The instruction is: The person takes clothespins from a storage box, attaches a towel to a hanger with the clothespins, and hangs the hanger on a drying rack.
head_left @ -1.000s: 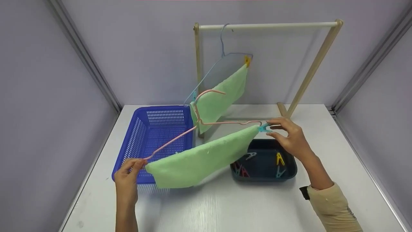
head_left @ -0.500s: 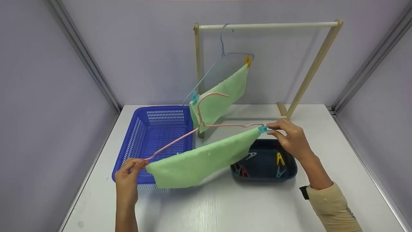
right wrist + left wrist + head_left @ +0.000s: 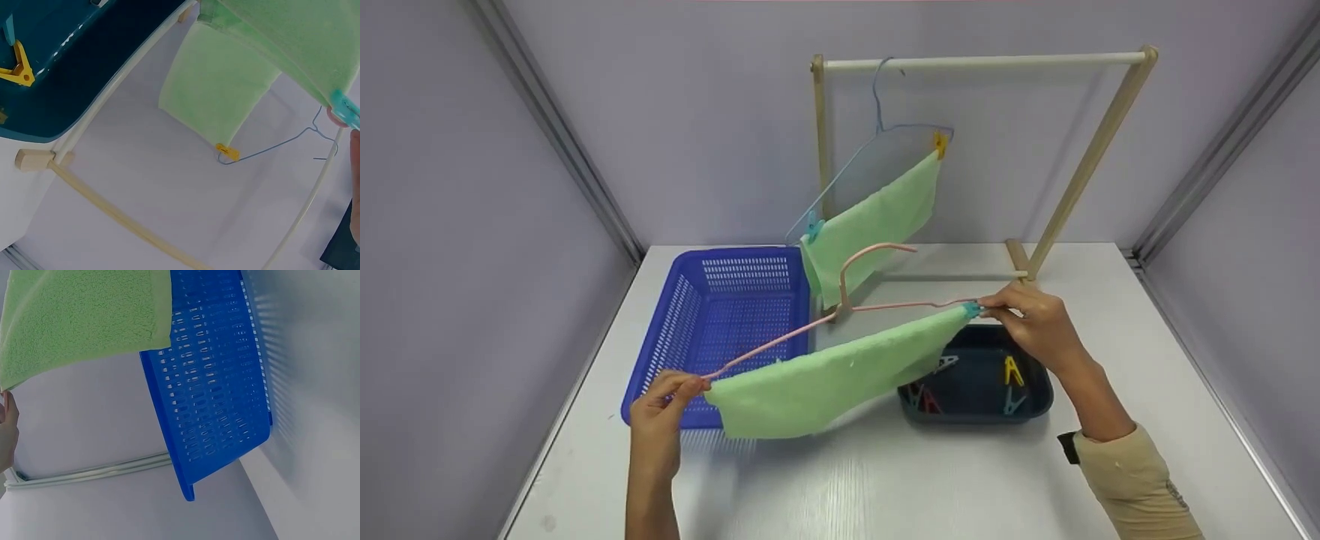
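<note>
A pale green towel [image 3: 825,394] hangs along the lower side of a pink clothes hanger [image 3: 780,341], held up over the table. My left hand [image 3: 658,412] pinches the hanger's left end along with the towel's corner. At the opposite end, my right hand [image 3: 1039,330] pinches a teal clothespin [image 3: 972,310] between thumb and fingertips. That clothespin [image 3: 344,107] sits at the towel's other corner beside the hanger's end in the right wrist view. In the left wrist view, the towel [image 3: 90,309] hangs in front of the blue basket, with fingers [image 3: 8,433] at its corner.
A wooden rack [image 3: 982,61] behind carries a blue hanger [image 3: 840,172] with another green towel [image 3: 877,217] fixed by a yellow clothespin [image 3: 940,144] and a teal one. A blue basket [image 3: 660,352] stands left. The dark tub [image 3: 975,416] at right holds several clothespins.
The pink hanger's hook has tipped down and to the right. My right hand has come slightly lower, and its fingers now cover more of the teal clothespin.
</note>
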A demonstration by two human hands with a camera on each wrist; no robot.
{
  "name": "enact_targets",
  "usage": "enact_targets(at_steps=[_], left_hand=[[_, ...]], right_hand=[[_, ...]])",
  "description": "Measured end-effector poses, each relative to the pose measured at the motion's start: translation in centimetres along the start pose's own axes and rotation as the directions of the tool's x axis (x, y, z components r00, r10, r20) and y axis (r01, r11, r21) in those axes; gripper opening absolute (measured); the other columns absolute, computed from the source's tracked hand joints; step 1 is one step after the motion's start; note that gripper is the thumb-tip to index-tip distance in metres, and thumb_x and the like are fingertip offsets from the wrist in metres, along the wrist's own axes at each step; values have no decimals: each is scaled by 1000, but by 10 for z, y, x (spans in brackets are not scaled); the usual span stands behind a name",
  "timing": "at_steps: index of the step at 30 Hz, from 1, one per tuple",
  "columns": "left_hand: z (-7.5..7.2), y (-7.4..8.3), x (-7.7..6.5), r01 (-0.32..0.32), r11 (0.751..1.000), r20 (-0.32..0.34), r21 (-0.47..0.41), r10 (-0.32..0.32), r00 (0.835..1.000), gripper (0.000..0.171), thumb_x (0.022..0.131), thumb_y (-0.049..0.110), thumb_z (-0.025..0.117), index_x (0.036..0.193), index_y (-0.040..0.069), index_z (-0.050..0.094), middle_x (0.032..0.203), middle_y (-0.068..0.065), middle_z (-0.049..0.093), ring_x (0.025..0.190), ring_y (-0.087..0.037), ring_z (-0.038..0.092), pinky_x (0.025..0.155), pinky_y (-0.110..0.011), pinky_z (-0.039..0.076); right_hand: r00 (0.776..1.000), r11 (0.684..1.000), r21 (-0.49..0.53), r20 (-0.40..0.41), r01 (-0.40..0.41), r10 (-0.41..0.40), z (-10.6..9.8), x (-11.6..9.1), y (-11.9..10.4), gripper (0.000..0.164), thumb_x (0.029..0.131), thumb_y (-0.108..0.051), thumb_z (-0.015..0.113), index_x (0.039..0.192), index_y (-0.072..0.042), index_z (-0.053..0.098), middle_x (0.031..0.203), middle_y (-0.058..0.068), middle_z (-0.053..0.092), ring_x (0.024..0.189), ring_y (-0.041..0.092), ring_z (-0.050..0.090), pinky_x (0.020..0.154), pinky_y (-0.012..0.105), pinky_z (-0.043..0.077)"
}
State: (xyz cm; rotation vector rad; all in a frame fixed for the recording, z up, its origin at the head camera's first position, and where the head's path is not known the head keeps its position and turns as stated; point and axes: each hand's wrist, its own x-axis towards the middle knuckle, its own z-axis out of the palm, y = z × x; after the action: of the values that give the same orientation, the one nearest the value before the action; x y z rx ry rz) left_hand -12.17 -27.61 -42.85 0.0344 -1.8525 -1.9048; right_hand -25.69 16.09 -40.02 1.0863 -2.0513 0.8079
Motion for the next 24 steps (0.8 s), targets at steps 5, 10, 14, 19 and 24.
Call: enact_targets(at_steps=[5, 10, 14, 19, 24], left_hand=[[-2, -2, 0, -16, 999, 14, -46, 17, 1000, 15, 89, -7, 54, 78, -12, 62, 77, -5, 58, 79, -16, 53, 75, -25, 44], [-3, -3, 0, -5, 999, 8, -47, 5, 1000, 16, 89, -6, 54, 77, -12, 63, 76, -5, 57, 79, -16, 53, 76, -26, 44], [-2, -4, 1, 17, 1000, -12, -12, -17, 1000, 16, 89, -5, 55, 77, -12, 62, 76, -6, 58, 80, -17, 53, 76, -28, 43], [-1, -5, 2, 42, 999, -36, 25, -41, 998, 16, 89, -3, 56, 78, -12, 63, 77, -7, 58, 80, -18, 53, 76, -28, 44], [-1, -4, 0, 33, 999, -34, 22, -33, 999, 16, 90, -3, 55, 80, -13, 62, 78, -6, 58, 80, -17, 54, 75, -25, 45]], right_hand=[[1000, 1000, 23, 23, -4, 4, 1, -1, -1, 33, 60, 17, 75, 87, -2, 69, 76, 5, 62, 62, 15, 55, 54, 17, 39], [998, 1000, 7, 68, -15, 15, -1, -2, -2, 37, 63, 17, 74, 93, -4, 69, 80, 5, 61, 67, 15, 56, 58, 18, 41], [993, 999, -5, 113, -45, 45, -1, -4, -1, 35, 67, 11, 75, 97, -4, 67, 86, 4, 60, 74, 18, 57, 66, 17, 42], [988, 996, 29, 133, -83, 79, 1, -7, 1, 39, 68, 10, 74, 103, -5, 65, 97, 4, 60, 87, 20, 57, 77, 17, 42], [988, 994, 54, 127, -93, 85, 3, -8, 2, 44, 67, 12, 74, 106, -6, 64, 103, 4, 60, 93, 20, 56, 81, 17, 41]])
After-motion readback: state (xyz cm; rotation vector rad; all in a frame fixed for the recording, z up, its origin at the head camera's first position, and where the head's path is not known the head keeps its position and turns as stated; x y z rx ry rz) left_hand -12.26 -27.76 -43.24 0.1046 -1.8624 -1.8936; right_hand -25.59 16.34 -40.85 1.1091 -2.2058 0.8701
